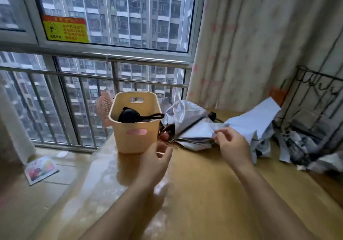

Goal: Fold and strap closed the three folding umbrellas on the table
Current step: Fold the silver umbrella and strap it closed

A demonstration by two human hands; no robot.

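My right hand (pixel 234 147) pinches a panel edge of the silver umbrella (pixel 189 126) lying loose on the table (pixel 204 184) beside a yellow basket (pixel 135 128), likely to gather its folds; my left hand (pixel 156 158) hovers open, empty

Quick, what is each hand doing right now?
Left hand: open, holding nothing, above the table.
Right hand: pinching the silver umbrella cloth.
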